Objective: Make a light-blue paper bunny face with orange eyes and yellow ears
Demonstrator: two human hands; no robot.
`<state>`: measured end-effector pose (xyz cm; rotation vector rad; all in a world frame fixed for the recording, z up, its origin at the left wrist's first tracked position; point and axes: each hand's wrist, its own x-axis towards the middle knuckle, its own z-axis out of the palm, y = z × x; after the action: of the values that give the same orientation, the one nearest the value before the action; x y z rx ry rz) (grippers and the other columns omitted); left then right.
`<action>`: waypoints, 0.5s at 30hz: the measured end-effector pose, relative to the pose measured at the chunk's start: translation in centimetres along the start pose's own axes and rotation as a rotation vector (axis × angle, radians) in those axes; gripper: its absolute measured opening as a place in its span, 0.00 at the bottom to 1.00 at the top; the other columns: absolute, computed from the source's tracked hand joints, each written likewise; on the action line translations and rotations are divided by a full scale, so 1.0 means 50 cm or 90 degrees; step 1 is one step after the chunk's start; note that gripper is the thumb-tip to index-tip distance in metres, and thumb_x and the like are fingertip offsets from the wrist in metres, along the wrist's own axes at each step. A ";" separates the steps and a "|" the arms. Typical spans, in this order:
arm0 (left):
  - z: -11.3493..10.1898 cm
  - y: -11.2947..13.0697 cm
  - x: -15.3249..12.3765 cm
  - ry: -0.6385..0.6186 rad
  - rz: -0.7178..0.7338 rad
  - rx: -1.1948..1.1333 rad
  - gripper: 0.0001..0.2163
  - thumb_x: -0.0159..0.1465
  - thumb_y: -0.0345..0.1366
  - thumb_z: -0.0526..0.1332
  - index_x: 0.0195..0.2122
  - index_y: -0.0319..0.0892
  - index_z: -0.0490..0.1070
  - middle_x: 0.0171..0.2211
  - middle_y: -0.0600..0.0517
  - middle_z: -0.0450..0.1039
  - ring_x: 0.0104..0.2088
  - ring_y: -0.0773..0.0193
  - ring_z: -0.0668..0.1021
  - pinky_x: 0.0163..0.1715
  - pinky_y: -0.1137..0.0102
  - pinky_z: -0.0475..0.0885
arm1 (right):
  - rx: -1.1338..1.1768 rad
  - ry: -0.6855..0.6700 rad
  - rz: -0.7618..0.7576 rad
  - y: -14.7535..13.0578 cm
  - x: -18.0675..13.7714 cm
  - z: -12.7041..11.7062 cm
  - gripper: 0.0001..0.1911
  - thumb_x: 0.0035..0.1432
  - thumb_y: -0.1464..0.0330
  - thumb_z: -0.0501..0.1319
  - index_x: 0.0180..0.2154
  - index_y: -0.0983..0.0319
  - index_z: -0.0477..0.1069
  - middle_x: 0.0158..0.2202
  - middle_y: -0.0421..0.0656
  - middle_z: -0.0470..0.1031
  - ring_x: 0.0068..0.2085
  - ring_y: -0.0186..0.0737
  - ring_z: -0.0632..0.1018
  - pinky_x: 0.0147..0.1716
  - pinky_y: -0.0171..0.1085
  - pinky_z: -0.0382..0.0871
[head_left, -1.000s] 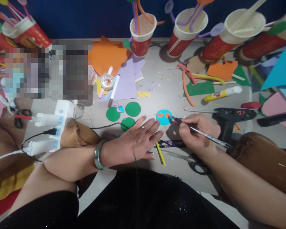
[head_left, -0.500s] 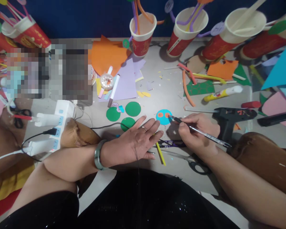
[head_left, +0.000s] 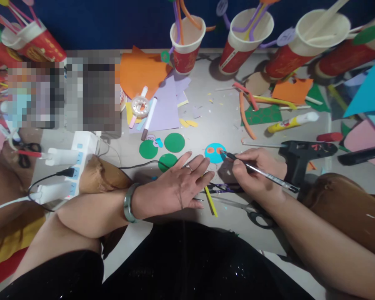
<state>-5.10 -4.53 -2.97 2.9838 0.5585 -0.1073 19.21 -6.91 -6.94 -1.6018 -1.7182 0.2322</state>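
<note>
Craft workspace, with glue gun (head_left: 301, 155), scissors (head_left: 244, 206), orange paper (head_left: 143, 75) and 3 green discs (head_left: 174, 143).

Behind: dark blue panel (head_left: 96, 25) along the far edge of the tabletop (head_left: 203, 129)
Surface: pale grey
Light: brightest near the tabletop's middle

I get 1 feed from the wearer's head, facing forward and down, close above the left hand (head_left: 176, 185), the right hand (head_left: 262, 171) and the table (head_left: 201, 135).

No clearly legible lettering
</note>
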 end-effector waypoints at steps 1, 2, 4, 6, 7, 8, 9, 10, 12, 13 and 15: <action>0.001 0.000 0.000 0.003 -0.001 -0.001 0.40 0.67 0.60 0.63 0.69 0.33 0.61 0.70 0.32 0.60 0.70 0.40 0.62 0.70 0.43 0.55 | 0.001 -0.002 -0.002 0.000 0.001 0.000 0.06 0.58 0.61 0.62 0.31 0.56 0.71 0.21 0.41 0.76 0.22 0.38 0.76 0.25 0.36 0.71; 0.001 0.000 0.000 0.008 -0.002 -0.001 0.40 0.67 0.60 0.63 0.69 0.33 0.62 0.70 0.32 0.61 0.70 0.40 0.62 0.70 0.43 0.55 | 0.001 -0.005 -0.001 -0.001 0.001 0.000 0.06 0.58 0.62 0.62 0.31 0.56 0.71 0.21 0.41 0.76 0.22 0.38 0.76 0.25 0.35 0.71; 0.002 0.000 0.001 0.015 -0.001 0.000 0.39 0.67 0.60 0.63 0.68 0.34 0.63 0.70 0.32 0.61 0.70 0.40 0.63 0.70 0.43 0.56 | 0.002 -0.005 -0.006 0.000 0.002 -0.001 0.05 0.57 0.62 0.62 0.31 0.55 0.71 0.21 0.40 0.76 0.21 0.38 0.76 0.24 0.35 0.71; 0.003 0.000 0.002 0.016 -0.001 -0.002 0.40 0.66 0.60 0.63 0.68 0.34 0.63 0.69 0.31 0.62 0.69 0.40 0.63 0.70 0.43 0.56 | 0.001 -0.004 -0.019 0.000 0.001 -0.002 0.04 0.57 0.63 0.62 0.32 0.55 0.71 0.21 0.40 0.77 0.21 0.38 0.76 0.24 0.36 0.71; 0.002 -0.001 0.002 0.013 -0.002 -0.003 0.40 0.66 0.60 0.64 0.68 0.34 0.63 0.70 0.32 0.62 0.69 0.40 0.63 0.70 0.43 0.56 | 0.000 -0.004 -0.028 0.001 0.001 -0.002 0.04 0.57 0.63 0.62 0.32 0.55 0.71 0.22 0.39 0.77 0.21 0.38 0.76 0.25 0.36 0.71; 0.002 -0.001 0.002 0.010 -0.001 -0.003 0.40 0.66 0.60 0.64 0.68 0.34 0.63 0.70 0.32 0.62 0.69 0.40 0.64 0.70 0.43 0.56 | -0.004 -0.004 -0.034 0.001 0.001 -0.003 0.03 0.57 0.63 0.62 0.32 0.56 0.71 0.22 0.39 0.77 0.22 0.38 0.76 0.25 0.36 0.72; 0.001 -0.002 0.003 0.008 0.001 -0.004 0.40 0.65 0.60 0.64 0.68 0.34 0.63 0.70 0.32 0.62 0.69 0.40 0.64 0.70 0.44 0.56 | -0.008 -0.006 -0.035 0.001 0.000 -0.004 0.04 0.56 0.63 0.62 0.32 0.56 0.71 0.22 0.40 0.77 0.22 0.38 0.76 0.25 0.36 0.71; 0.001 -0.002 0.003 0.007 0.003 -0.004 0.40 0.65 0.60 0.64 0.68 0.34 0.63 0.70 0.32 0.62 0.69 0.40 0.64 0.70 0.43 0.57 | -0.014 -0.010 -0.028 0.000 0.000 -0.005 0.04 0.56 0.63 0.62 0.32 0.56 0.71 0.22 0.40 0.77 0.22 0.38 0.76 0.25 0.36 0.71; 0.001 -0.003 0.002 0.004 0.007 -0.006 0.41 0.65 0.60 0.64 0.68 0.33 0.63 0.70 0.31 0.62 0.69 0.40 0.64 0.70 0.43 0.56 | -0.024 -0.018 -0.008 -0.002 0.001 -0.007 0.04 0.55 0.63 0.61 0.31 0.56 0.71 0.22 0.39 0.76 0.22 0.38 0.75 0.25 0.36 0.71; 0.002 -0.003 0.002 0.007 0.008 -0.009 0.40 0.66 0.60 0.64 0.68 0.33 0.62 0.70 0.31 0.62 0.69 0.40 0.64 0.70 0.43 0.56 | -0.026 -0.024 0.001 -0.004 0.002 -0.008 0.04 0.55 0.63 0.61 0.31 0.56 0.71 0.22 0.39 0.76 0.22 0.37 0.76 0.25 0.36 0.72; 0.004 -0.003 0.001 0.010 0.004 -0.014 0.40 0.67 0.59 0.63 0.69 0.32 0.61 0.70 0.30 0.61 0.70 0.40 0.63 0.70 0.43 0.55 | -0.022 -0.029 0.003 -0.007 0.004 -0.010 0.05 0.55 0.63 0.60 0.30 0.56 0.70 0.22 0.38 0.76 0.22 0.37 0.76 0.25 0.36 0.72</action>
<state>-5.11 -4.42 -3.18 2.9672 0.5472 -0.0758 19.27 -6.98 -6.34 -1.6376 -1.7623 0.2449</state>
